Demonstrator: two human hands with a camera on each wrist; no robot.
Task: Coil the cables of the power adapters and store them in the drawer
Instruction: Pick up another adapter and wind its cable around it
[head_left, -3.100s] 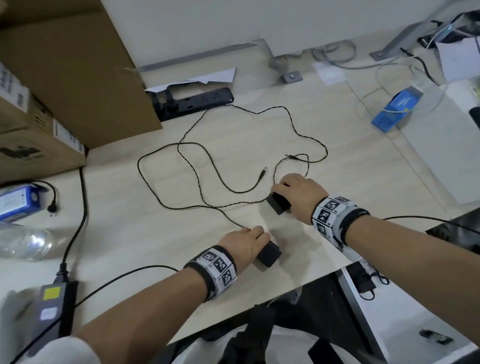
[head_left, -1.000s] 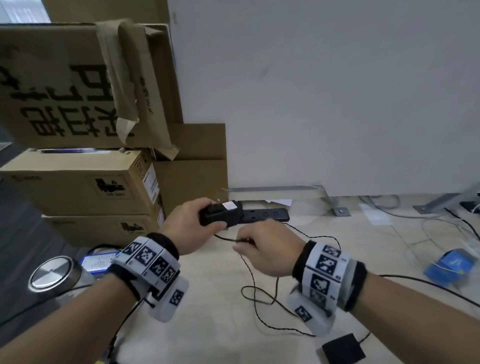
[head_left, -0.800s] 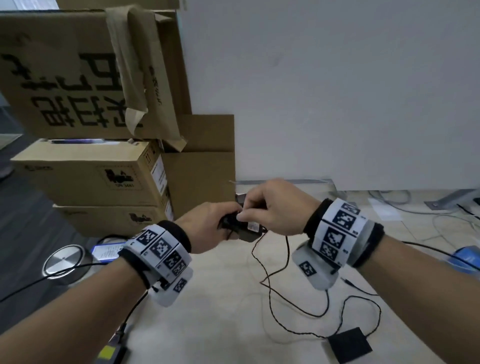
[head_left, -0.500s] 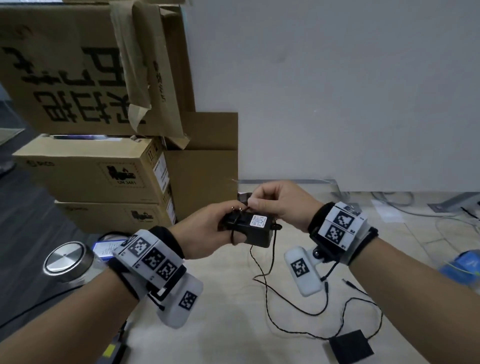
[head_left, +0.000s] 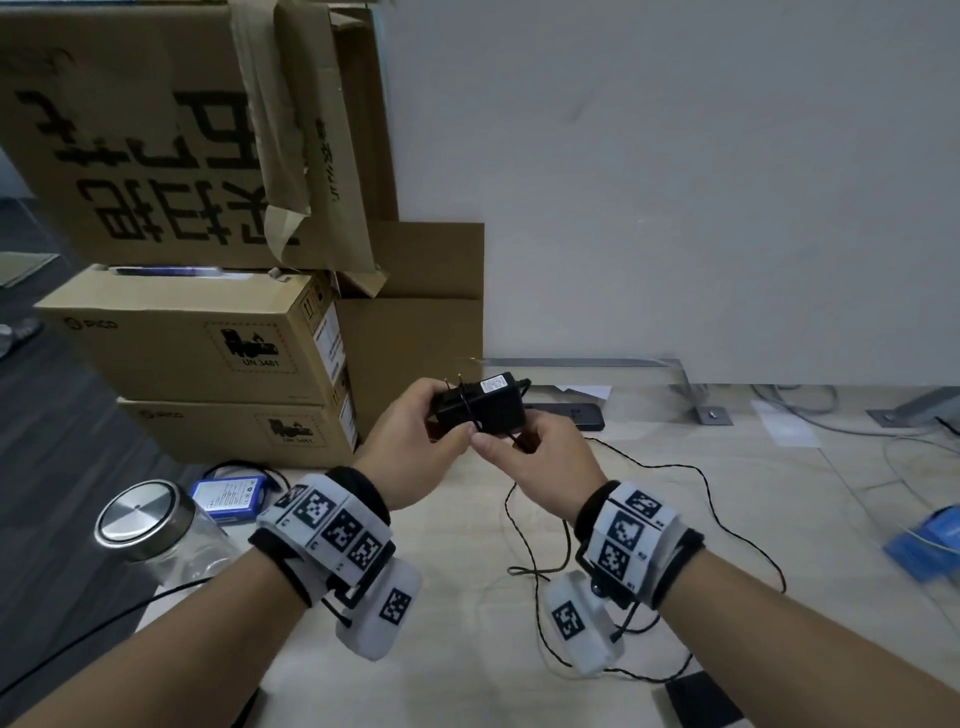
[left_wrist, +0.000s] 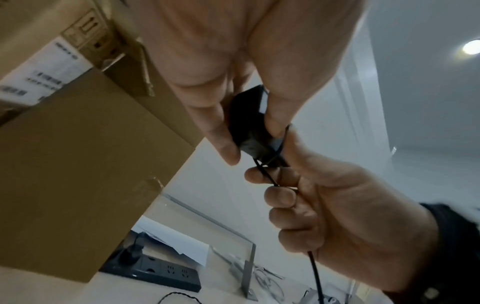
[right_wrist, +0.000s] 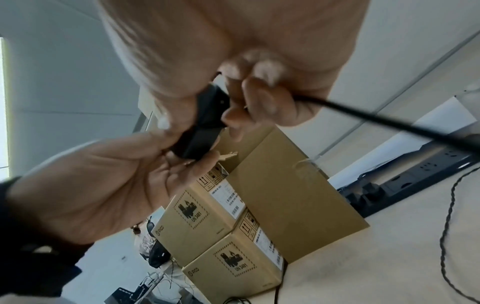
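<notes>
A black power adapter (head_left: 480, 410) with a white label and metal prongs is held up above the desk. My left hand (head_left: 415, 441) grips its body (left_wrist: 249, 127) from the left. My right hand (head_left: 540, 462) pinches its thin black cable (left_wrist: 267, 174) right under the adapter (right_wrist: 202, 127), with one turn of cable lying across the body. The rest of the cable (head_left: 524, 530) hangs to the desk in loose loops. A second black adapter (head_left: 701, 701) lies flat at the desk's near right edge. No drawer is in view.
Stacked cardboard boxes (head_left: 208, 332) stand at the left. A black power strip (head_left: 571, 413) lies by the wall behind my hands. A glass jar with a metal lid (head_left: 150, 525) and a blue pack (head_left: 228, 499) sit at the left, a blue packet (head_left: 930, 540) at the right.
Both hands lifted an adapter off the desk. In the last second my right hand carried the cable from over the adapter's top down beneath it, laying a turn around the body.
</notes>
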